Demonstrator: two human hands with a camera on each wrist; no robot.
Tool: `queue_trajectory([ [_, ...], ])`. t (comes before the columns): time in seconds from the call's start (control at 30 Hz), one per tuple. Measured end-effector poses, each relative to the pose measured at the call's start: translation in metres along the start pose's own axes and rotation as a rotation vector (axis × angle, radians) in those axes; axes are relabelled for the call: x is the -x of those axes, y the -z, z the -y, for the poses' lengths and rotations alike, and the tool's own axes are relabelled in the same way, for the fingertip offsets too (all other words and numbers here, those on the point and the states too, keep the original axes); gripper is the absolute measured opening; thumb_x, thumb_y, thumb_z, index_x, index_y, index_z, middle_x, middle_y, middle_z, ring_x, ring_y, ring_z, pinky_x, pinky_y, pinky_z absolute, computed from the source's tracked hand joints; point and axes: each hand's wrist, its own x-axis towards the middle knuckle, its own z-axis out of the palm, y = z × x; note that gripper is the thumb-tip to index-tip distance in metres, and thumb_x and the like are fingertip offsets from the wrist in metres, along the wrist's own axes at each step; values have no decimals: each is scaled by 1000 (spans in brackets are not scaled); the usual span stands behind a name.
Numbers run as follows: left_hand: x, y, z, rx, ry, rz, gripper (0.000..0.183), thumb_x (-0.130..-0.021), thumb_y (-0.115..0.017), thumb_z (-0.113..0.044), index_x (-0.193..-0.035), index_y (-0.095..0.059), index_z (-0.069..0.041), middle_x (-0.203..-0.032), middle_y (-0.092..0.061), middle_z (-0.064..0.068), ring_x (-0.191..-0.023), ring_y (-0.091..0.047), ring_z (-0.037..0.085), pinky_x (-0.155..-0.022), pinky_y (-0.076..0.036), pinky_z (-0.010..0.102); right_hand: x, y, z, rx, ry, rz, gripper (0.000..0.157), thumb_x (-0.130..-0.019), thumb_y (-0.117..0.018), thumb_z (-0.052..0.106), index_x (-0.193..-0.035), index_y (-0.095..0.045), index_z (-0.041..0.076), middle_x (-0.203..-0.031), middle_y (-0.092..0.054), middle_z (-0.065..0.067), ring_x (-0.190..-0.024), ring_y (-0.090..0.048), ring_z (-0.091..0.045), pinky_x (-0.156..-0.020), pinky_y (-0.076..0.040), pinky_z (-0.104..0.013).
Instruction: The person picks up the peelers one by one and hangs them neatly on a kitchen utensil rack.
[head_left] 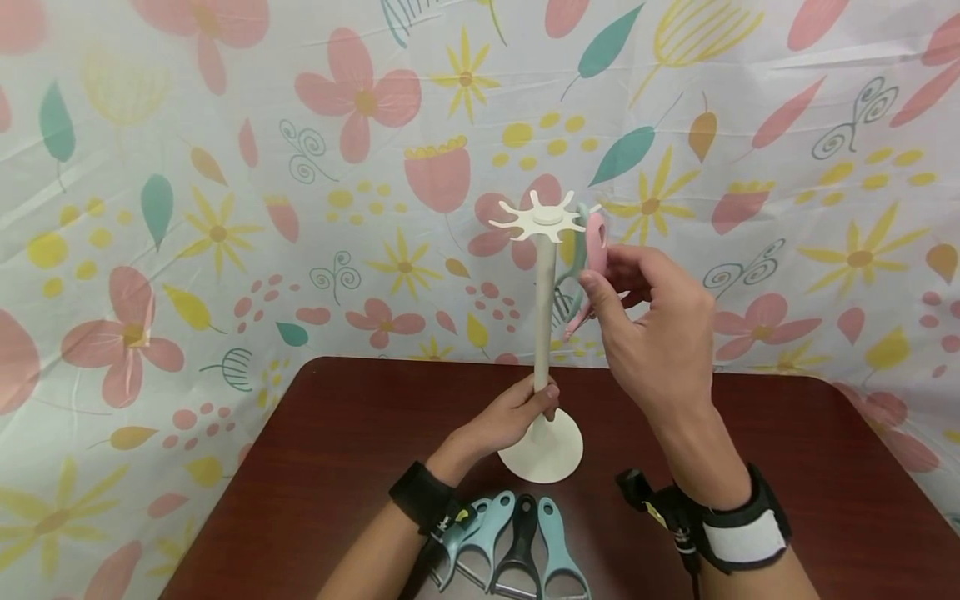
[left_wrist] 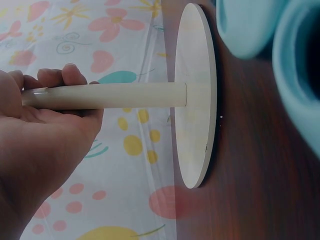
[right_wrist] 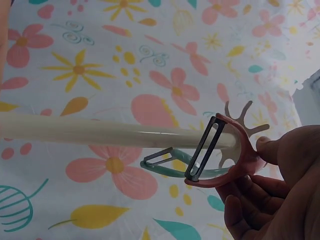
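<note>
Left hand (head_left: 517, 412): we saw it curled round the lower pole of a cream, smooth stand (head_left: 544, 308) with a flat round base and a pronged crown.
Right hand (head_left: 660, 325): we found it pinching a pink, Y-shaped peeler (head_left: 595, 258) with a metal blade, handle end up, just beside the crown; we could not tell whether handle and prong touched.
Second peeler: we saw a pale green, Y-shaped peeler (right_wrist: 170, 172) beside the pole, below the crown, blade end down.
Bench (head_left: 300, 467): on its dark reddish-brown top the stand stood upright; nearer us lay three light-blue peelers (head_left: 552, 533) and one black peeler (head_left: 525, 525), side by side.
Backdrop: we had a white, flower-printed cloth (head_left: 262, 192) behind.
</note>
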Motion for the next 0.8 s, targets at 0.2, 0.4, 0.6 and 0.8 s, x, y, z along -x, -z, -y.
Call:
queue_trajectory([
  [0.2, -1, 0, 1, -2, -13, 6, 22, -109, -35, -16, -100, -46, 1, -87, -48, 25, -80, -44, 42, -76, -37, 56, -1, -4, -5, 25, 21, -3, 25, -85, -75, 10, -103, -69, -6, -91, -70, -11, -75, -64, -20, -68, -48, -34],
  [0.4, -1, 0, 3, -11, -13, -2, 21, -109, -35, -16, -100, -47, -1, -87, -50, 23, -75, -48, 20, -77, -38, 57, 0, -8, -12, 46, 39, -14, 26, -83, -77, 10, -104, -71, -4, -88, -71, -12, -75, -65, -20, -65, -48, -38],
  [0.6, -1, 1, 2, -17, -8, -3, 21, -108, -35, -16, -100, -47, 0, -87, -50, 24, -76, -48, 16, -75, -42, 36, 2, -12, -24, 68, 43, -25, 29, -83, -78, 15, -105, -71, -3, -87, -70, -12, -75, -65, -20, -66, -48, -37],
  [0.8, -1, 2, 1, -21, -8, -5, 22, -108, -36, -16, -101, -47, 1, -87, -50, 24, -76, -48, 16, -74, -40, 28, 2, -14, -21, 70, 54, -32, 28, -83, -77, 13, -105, -71, -3, -86, -70, -12, -74, -65, -21, -65, -48, -38],
])
